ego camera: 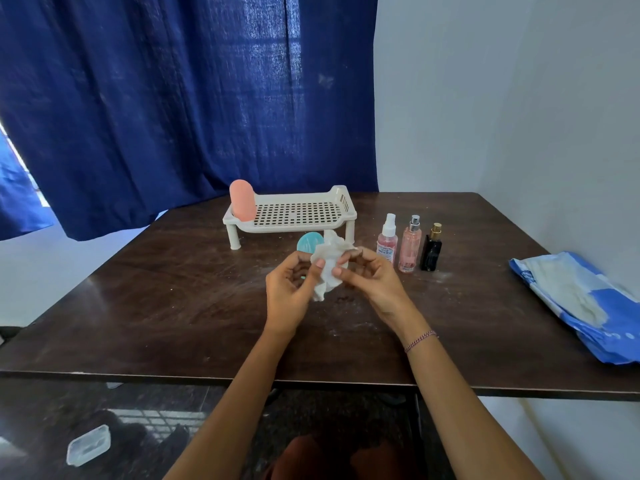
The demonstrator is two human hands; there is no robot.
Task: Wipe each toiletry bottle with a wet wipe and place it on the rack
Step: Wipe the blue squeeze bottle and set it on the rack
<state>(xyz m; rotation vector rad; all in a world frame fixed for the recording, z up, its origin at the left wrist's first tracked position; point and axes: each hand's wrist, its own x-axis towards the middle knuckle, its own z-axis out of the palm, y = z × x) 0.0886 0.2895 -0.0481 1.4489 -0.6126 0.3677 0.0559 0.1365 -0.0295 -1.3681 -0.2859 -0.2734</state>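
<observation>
Head view: you're scrunching the wet wipe point(327, 268) just in front of the rack point(294, 213), with your left hand point(291, 289) and right hand point(372, 282) both curling their fingers in and pinching it. A teal bottle point(309, 244) is peeking out behind the wipe, and I can't tell if you're gripping it. A pink bottle point(242, 200) is standing on the rack's left end. A spray bottle point(388, 239), a pink perfume point(411, 244) and a black bottle point(432, 249) are standing in a row right of the rack.

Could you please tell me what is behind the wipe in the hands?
A teal rounded thing shows behind the wipe. The wipe and left hand cover its lower part, so its full shape is hidden.
</observation>
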